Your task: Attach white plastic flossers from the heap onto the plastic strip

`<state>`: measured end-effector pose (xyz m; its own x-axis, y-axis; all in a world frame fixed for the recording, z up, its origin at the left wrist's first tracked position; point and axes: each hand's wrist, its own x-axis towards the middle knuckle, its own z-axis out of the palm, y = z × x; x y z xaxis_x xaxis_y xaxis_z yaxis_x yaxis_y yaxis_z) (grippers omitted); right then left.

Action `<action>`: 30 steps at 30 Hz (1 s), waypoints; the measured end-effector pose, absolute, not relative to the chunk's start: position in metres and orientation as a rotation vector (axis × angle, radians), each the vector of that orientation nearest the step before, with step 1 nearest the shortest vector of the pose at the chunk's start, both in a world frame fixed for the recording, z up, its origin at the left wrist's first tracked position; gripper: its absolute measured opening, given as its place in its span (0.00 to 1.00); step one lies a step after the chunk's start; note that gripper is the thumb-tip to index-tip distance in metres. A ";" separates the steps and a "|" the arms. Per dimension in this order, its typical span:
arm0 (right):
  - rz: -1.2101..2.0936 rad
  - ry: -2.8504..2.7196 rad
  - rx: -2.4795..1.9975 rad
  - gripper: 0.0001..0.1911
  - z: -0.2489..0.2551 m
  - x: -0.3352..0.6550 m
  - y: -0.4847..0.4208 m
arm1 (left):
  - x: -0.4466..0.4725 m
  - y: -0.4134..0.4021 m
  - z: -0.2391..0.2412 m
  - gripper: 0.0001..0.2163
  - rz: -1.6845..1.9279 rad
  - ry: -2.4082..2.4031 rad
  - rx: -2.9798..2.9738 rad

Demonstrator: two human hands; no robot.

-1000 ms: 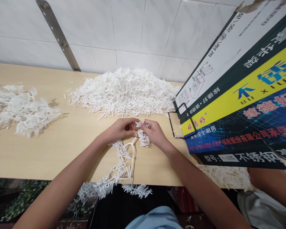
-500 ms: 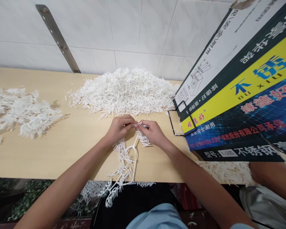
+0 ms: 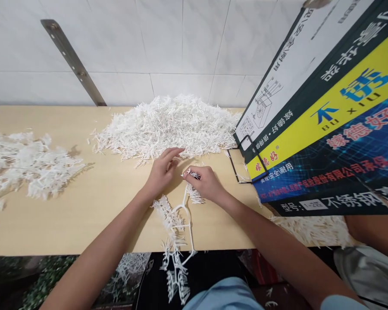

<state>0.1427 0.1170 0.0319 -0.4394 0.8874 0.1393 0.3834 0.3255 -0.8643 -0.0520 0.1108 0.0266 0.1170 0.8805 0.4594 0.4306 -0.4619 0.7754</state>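
My right hand (image 3: 207, 183) pinches the top of a white plastic branched stem (image 3: 190, 234) between thumb and fingers. Small feathery sprigs cover much of the stem. Its lower end hangs over the table's front edge in front of my body. Left of it, my left hand (image 3: 161, 172) is apart from the stem, fingers stretched out and nothing visible in them. Those fingertips are at the near edge of a big heap of loose white plastic sprigs (image 3: 174, 125).
More white sprigged stems (image 3: 26, 165) lie at the left on the wooden table (image 3: 116, 224). A large printed cardboard box (image 3: 310, 142) rises at the right, a black wire frame (image 3: 236, 165) by its corner. Another person's arm (image 3: 371, 237) shows beyond it. A metal bracket (image 3: 73, 62) is on the tiled wall.
My left hand has let go at the stem's tip and moved away toward the heap, fingers straightening. My right hand keeps its pinch. The hanging end of the stem has swung right.
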 end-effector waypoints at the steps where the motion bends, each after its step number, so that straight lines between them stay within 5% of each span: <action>1: 1.050 -1.974 -1.106 0.14 0.033 0.143 0.117 | -0.050 0.110 0.028 0.16 1.281 1.257 1.985; 9: 1.142 -1.815 -1.062 0.15 0.028 0.145 0.117 | -0.052 0.096 0.036 0.17 1.028 1.195 1.852; 14: 1.214 -1.626 -1.019 0.17 0.018 0.144 0.123 | -0.047 0.097 0.034 0.35 0.810 1.085 1.662; 20: 1.094 -1.688 -0.986 0.12 0.016 0.144 0.121 | -0.043 0.102 0.033 0.14 0.662 1.179 1.751; 30: 0.370 -1.526 -1.311 0.18 0.012 0.174 0.145 | -0.051 0.102 0.034 0.17 0.533 1.049 1.828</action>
<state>0.1743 0.1451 0.0119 0.1410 0.8575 0.4948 0.5358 0.3542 -0.7664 -0.0511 0.1024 0.0342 0.5411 0.8377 -0.0741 0.4338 -0.2026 0.8779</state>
